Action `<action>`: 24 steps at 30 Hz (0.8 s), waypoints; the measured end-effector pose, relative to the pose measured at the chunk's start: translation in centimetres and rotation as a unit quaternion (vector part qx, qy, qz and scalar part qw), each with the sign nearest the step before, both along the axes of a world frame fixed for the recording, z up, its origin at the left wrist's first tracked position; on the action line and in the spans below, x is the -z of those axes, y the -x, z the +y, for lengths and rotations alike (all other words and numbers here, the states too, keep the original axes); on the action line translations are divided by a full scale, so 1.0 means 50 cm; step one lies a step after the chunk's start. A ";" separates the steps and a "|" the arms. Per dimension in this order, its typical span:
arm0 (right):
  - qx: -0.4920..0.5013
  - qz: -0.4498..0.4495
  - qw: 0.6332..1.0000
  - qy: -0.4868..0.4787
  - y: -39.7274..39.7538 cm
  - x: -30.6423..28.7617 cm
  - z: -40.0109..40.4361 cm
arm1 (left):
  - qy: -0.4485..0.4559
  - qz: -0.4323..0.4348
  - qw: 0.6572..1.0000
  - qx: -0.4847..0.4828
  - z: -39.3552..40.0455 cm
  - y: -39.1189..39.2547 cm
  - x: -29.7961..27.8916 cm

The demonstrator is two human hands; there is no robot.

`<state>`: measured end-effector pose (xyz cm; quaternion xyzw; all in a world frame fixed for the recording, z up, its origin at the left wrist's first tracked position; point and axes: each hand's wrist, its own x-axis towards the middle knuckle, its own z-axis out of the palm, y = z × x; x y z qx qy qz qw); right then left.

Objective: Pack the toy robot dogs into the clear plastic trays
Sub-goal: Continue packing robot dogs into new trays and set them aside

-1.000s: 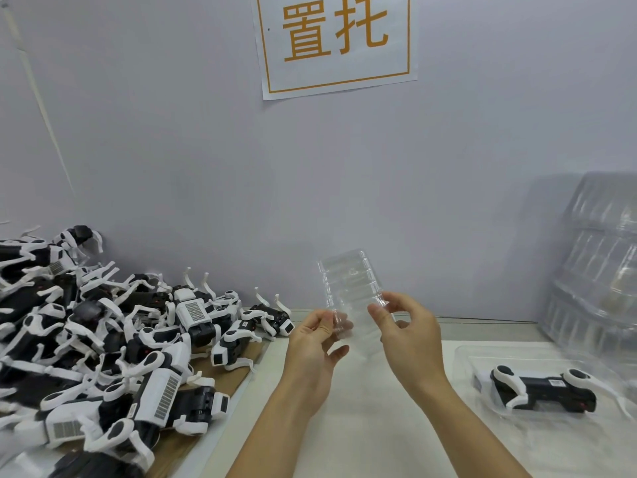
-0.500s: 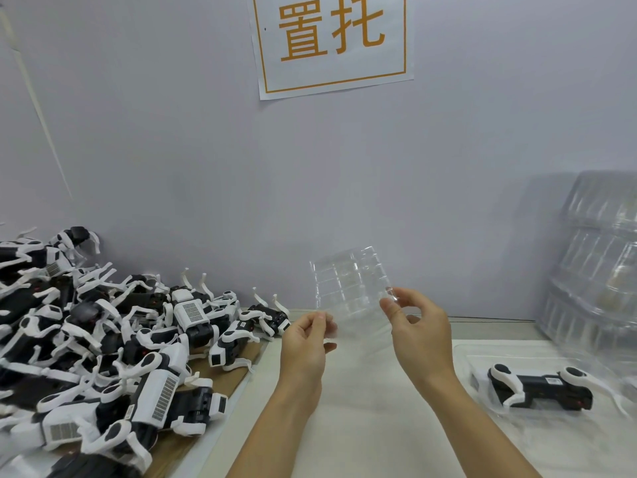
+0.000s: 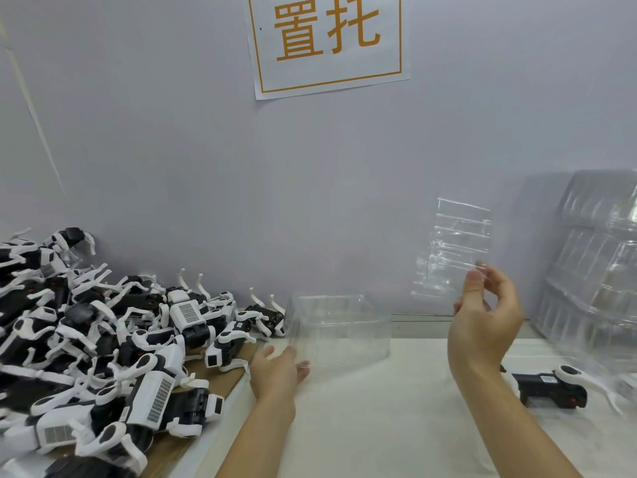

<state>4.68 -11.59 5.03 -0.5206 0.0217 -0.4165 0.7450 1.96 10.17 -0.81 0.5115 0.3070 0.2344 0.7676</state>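
- My right hand (image 3: 482, 326) is raised, thumb and forefinger pinching the lower corner of a clear plastic tray (image 3: 455, 250) that stands upright above the fingers (image 3: 474, 282); the other fingers curl loosely behind it.
- My left hand (image 3: 277, 369) sits low, its fingers (image 3: 293, 353) closed on the near left edge of a second clear tray (image 3: 339, 326); that tray lies roughly level, just past the fingertips, and I cannot tell whether it rests on the surface (image 3: 379, 426) or hangs slightly above it.
- The two trays are apart, the upright one up and to the right of the flat one.
- Right of my right wrist, one black-and-white robot dog (image 3: 555, 386) lies on its side on the white surface; it seems to sit in a clear tray, but the blur there keeps me from being sure.
- Beyond that dog, right of the raised fingers, a tall stack of clear trays (image 3: 599, 270) leans against the wall.
- Left of my left hand, a big heap of robot dogs (image 3: 103, 339) is piled on a brown board (image 3: 220, 384), the nearest dog just beside my knuckles.
- On the wall above both hands hangs a white sign (image 3: 327, 43) with orange characters inside an orange border.
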 end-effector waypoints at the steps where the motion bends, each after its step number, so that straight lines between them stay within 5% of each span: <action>1: -0.005 -0.009 1.000 -0.007 0.002 -0.001 0.002 | -0.053 0.024 0.998 -0.015 0.001 0.002 0.000; 4: -0.030 -0.028 0.998 -0.050 0.003 -0.007 0.006 | -0.172 0.058 0.983 -0.036 -0.001 0.003 0.000; 7: -0.059 -0.026 0.992 -0.106 0.006 -0.011 0.007 | -0.175 0.056 0.983 -0.001 -0.003 -0.004 0.001; 12: -0.091 -0.027 0.987 -0.129 0.010 -0.013 0.010 | -0.071 0.006 0.966 0.249 -0.024 -0.001 0.004; 15: -0.121 -0.034 0.984 -0.125 0.012 -0.013 0.012 | -0.151 0.015 0.917 0.368 -0.044 0.004 0.006; 19: -0.165 -0.023 0.979 -0.117 0.011 -0.007 0.016 | -0.209 0.025 0.934 0.289 -0.046 0.000 0.002; 24: -0.272 0.026 0.952 -0.136 0.004 0.008 0.023 | -0.033 -0.073 0.987 0.139 -0.013 -0.003 -0.012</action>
